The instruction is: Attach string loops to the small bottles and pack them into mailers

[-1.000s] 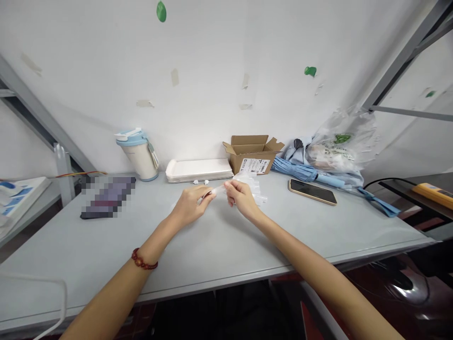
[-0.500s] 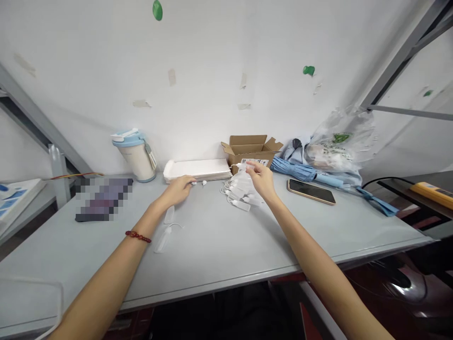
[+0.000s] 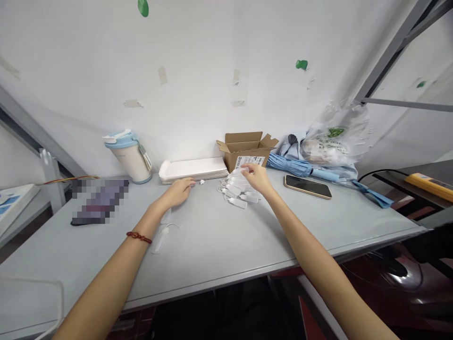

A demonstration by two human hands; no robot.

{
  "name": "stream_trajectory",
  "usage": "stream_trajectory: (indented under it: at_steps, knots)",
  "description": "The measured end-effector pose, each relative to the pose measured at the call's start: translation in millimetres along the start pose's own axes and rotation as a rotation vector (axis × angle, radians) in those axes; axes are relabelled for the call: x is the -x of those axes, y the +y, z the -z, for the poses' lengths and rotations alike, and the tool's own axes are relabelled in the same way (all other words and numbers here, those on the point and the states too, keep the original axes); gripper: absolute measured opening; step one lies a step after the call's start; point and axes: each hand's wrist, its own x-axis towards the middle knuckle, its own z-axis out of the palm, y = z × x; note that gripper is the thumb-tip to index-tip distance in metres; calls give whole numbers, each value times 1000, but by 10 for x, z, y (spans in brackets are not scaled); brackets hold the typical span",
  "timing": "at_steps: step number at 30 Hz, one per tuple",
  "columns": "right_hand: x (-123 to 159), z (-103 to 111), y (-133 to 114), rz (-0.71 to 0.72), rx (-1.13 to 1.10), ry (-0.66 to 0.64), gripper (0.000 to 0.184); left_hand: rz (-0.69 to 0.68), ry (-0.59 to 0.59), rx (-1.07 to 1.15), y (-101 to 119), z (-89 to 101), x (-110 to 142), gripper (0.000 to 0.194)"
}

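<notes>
My right hand (image 3: 257, 178) is over a heap of small flat translucent pieces with thin white cords (image 3: 238, 202). Its thumb and forefinger are pinched together at the heap's upper edge, on one of these pieces. My left hand (image 3: 179, 191), palm down with bent fingers held together, rests on the table before a stack of white sheets or envelopes (image 3: 194, 166). What lies under its fingertips is hidden. Just right of them is a small white bit (image 3: 202, 182). Close to my left wrist lies another translucent piece with a cord (image 3: 161, 241), and one more shows partly behind the wrist.
An open cardboard box (image 3: 247, 148) stands behind the heap. To the right are a phone (image 3: 307, 187), a folded blue umbrella (image 3: 290, 166) and a plastic bag (image 3: 334, 141). A cream and blue flask (image 3: 130, 158) and a blurred dark item (image 3: 101, 200) are at left.
My right hand has lowered slightly toward the heap; the white end seen at its fingertips no longer stands out. One small white bit is now hidden by my left fingers. The view has shifted slightly.
</notes>
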Motion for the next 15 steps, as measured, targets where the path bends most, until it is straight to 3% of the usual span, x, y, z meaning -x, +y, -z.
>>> stream_trajectory:
  at_steps: [7,15]
  knots:
    - [15,-16,9,34,12,-37,22,23,30,-2,-3,1,4,40]
    - [28,-92,30,58,32,-23,23,188,69,-40,-16,38,78,40]
